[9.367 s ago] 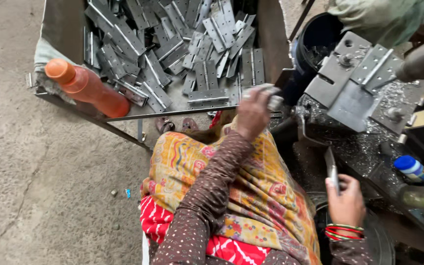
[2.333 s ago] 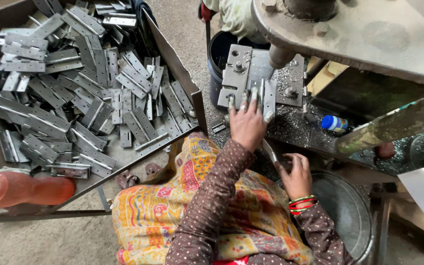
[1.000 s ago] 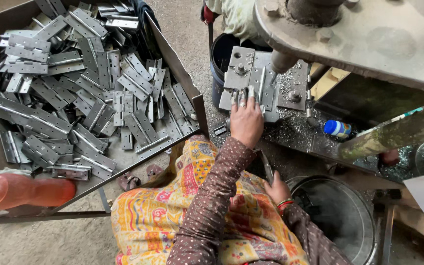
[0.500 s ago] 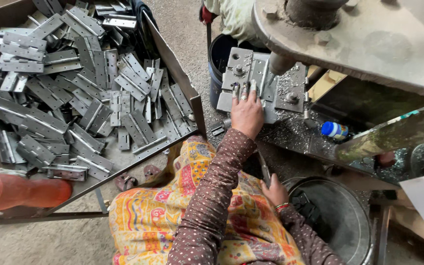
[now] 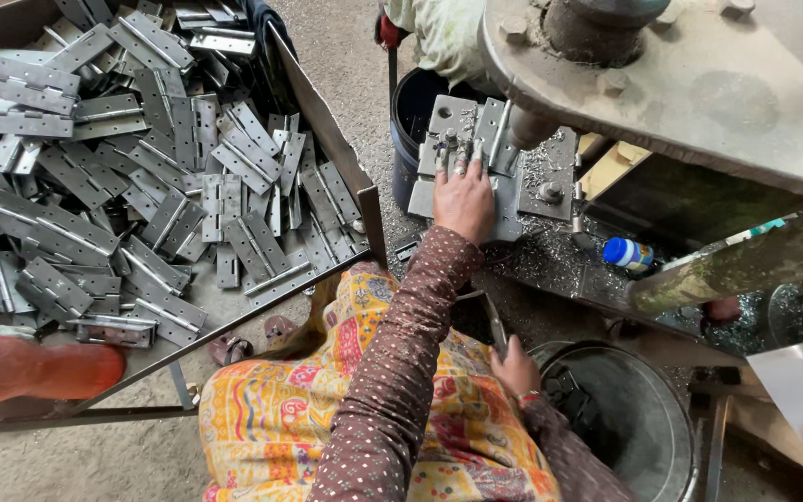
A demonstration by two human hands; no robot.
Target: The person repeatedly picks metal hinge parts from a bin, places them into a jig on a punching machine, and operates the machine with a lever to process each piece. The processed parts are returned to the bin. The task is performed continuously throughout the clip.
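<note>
**A:** Where is your left hand (image 5: 464, 200)?

**B:** It lies flat on the grey metal jig plate (image 5: 513, 200) under the press, palm down. Your fingers (image 5: 458, 165) are stretched out and slightly apart, the tips pressing on a hinge piece (image 5: 445, 141) set on that plate. They are not clamped round anything.

**A:** And your right hand (image 5: 516, 367)?

**B:** It sits low, nearer to you than the jig plate, just beside the rim of the round metal bucket (image 5: 671, 409). A thin dark strip (image 5: 494, 321) rises from it, and your fingers seem curled by it, but I cannot tell whether they grip it.

**A:** What is above the jig plate?

**B:** The heavy press head (image 5: 699, 84) hangs over its far right part, with a round ram (image 5: 530, 128) coming down just beside your fingertips. Metal shavings (image 5: 550, 251) lie scattered on the desk around the plate.

**A:** Anything left of the plate?

**B:** A big open tray (image 5: 332, 130) heaped with grey steel hinges (image 5: 160, 177), and an orange bottle (image 5: 34, 370) lying at its near corner. A dark blue bucket (image 5: 411, 112) stands just beyond the plate, and another person's pale sleeve (image 5: 439, 33) shows past that.

**A:** And to the right?

**B:** A small bottle with a blue cap (image 5: 626, 253) rests on the desk.
</note>
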